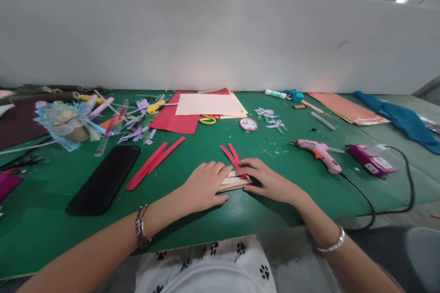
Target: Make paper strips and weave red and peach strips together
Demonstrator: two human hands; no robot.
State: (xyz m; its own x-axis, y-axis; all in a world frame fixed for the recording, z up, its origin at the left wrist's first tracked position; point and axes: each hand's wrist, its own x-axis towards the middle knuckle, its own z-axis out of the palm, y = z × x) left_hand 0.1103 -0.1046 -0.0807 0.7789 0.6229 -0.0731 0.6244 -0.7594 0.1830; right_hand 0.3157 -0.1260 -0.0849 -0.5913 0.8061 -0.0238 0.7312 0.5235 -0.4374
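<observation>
Flat pale wooden craft sticks, laid side by side, rest on the green table between my two hands. My left hand lies flat over their left end, fingertips on the wood and thumb stretched out. At the right end, the fingers of my right hand curl around the sticks and the lower part of red paper strips. Two strips stick out beyond the sticks, pointing away from me. Under my right fingers, part of the red paper is hidden, so how it lies on the wood cannot be made out.
A black phone and more red strips lie left. Behind are stacked paper sheets, yellow-handled scissors and a round white dial. A pink glue gun lies right, its cord trailing past a purple box.
</observation>
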